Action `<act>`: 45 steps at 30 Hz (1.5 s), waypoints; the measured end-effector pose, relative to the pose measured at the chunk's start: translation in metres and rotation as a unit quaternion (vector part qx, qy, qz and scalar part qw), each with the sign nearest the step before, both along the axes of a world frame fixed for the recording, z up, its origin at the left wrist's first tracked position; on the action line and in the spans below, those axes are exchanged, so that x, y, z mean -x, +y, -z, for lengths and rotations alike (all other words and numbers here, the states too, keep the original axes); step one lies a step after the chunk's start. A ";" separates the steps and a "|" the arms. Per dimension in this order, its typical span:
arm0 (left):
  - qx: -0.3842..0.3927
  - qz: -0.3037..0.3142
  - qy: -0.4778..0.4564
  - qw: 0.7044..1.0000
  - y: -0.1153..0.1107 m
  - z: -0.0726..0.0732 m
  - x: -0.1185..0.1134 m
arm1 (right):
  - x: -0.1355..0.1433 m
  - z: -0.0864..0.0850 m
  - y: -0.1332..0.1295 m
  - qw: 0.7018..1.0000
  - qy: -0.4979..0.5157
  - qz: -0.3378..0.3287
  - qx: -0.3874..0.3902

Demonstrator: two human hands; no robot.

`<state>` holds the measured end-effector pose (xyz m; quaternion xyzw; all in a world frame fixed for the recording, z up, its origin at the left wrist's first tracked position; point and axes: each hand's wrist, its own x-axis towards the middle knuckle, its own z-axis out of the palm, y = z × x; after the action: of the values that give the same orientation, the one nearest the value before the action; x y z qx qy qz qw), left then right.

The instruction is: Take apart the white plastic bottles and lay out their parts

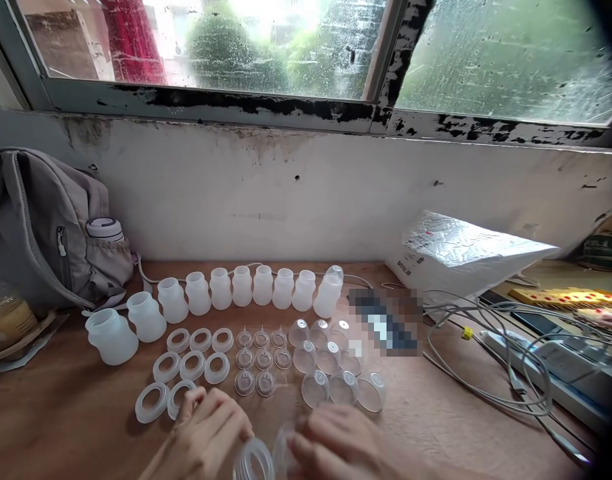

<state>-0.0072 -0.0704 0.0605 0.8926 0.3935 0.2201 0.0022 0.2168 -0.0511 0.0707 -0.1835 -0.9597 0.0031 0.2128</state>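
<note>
My left hand (206, 427) has its fingers curled beside a translucent bottle collar ring (173, 408), which it partly hides; what the fingers hold, if anything, is hidden. At the bottom edge several stacked clear rings (256, 460) sit between the hands, near my left thumb. My right hand (341, 437), blurred, closes at the edge of a smeared clear plastic piece (283, 448). Ahead lie rows of collar rings (191, 365), silicone teats (263, 360) and clear dome caps (329, 359). Behind them curves a line of small frosted baby bottles (243, 287); the rightmost bottle (329, 293) wears a clear cap.
A grey backpack (46, 227) stands at the left, with a jar (6, 320) before it. To the right are a silver foil bag (466, 250), looped cables (486, 373) and a white power strip (556, 380). Wall and window close off the back.
</note>
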 end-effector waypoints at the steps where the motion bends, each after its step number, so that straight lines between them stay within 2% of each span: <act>1: 0.002 -0.017 0.021 1.000 0.002 -0.004 0.004 | 0.001 -0.006 0.003 0.999 0.003 0.037 0.005; 4: -0.008 -0.083 0.086 0.993 0.007 -0.011 0.014 | 0.006 -0.015 0.017 0.990 -0.014 0.140 0.017; 8: 0.024 -0.132 0.128 0.983 0.010 -0.009 0.018 | 0.015 -0.002 0.036 0.976 -0.093 0.197 0.013; 13: 0.066 -0.159 0.155 0.973 0.016 -0.006 0.021 | 0.022 0.021 0.047 0.964 -0.162 0.209 0.010; 16: 0.090 -0.175 0.180 0.964 0.021 -0.008 0.024 | 0.021 0.028 0.048 0.961 -0.175 0.214 0.002; 24: 0.106 -0.178 0.186 0.960 0.022 -0.009 0.028 | 0.018 0.024 0.047 0.963 -0.153 0.223 0.004; 31: 0.105 -0.177 0.180 0.962 0.021 -0.010 0.030 | 0.016 0.033 0.050 0.966 -0.130 0.224 -0.014; 34: 0.087 -0.166 0.171 0.967 0.020 -0.006 0.033 | 0.016 0.027 0.049 0.966 -0.122 0.226 0.004; 39: 0.072 -0.151 0.167 0.972 0.018 -0.003 0.033 | 0.008 -0.001 0.055 0.969 -0.031 0.245 0.021; 42: 0.076 -0.156 0.170 0.970 0.020 -0.006 0.030 | -0.008 -0.013 0.074 0.958 0.063 0.278 -0.031; 45: 0.089 -0.169 0.192 0.963 0.022 -0.010 0.026 | -0.031 -0.016 0.101 0.925 0.136 0.342 -0.097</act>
<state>-0.0336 -0.0489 0.0709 0.8347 0.5497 0.0060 -0.0315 0.2478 0.0500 0.0865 -0.4766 -0.7965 -0.1377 0.3458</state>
